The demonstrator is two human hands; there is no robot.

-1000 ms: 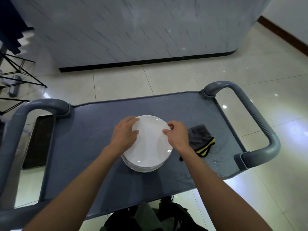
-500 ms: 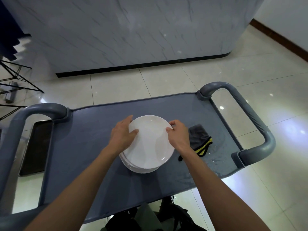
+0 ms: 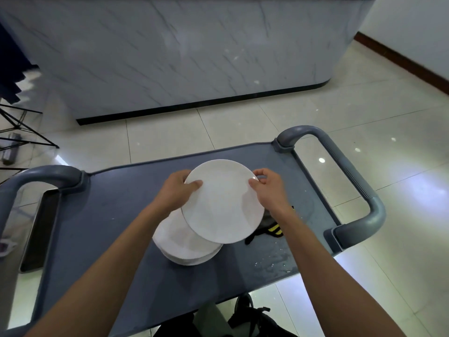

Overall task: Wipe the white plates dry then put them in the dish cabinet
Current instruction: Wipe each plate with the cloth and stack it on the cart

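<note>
At the centre of the frame my left hand (image 3: 176, 190) and right hand (image 3: 268, 188) pinch the lifted white plate (image 3: 222, 201) by opposite edges above the stack (image 3: 187, 242), and I should hold it level before reaching for the cloth (image 3: 273, 227).

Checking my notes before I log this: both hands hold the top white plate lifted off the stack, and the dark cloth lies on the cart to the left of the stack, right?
Not quite. In the head view the dark cloth lies to the right of the stack, not the left. The rest holds: left hand and right hand hold the top white plate over the cart.
</note>
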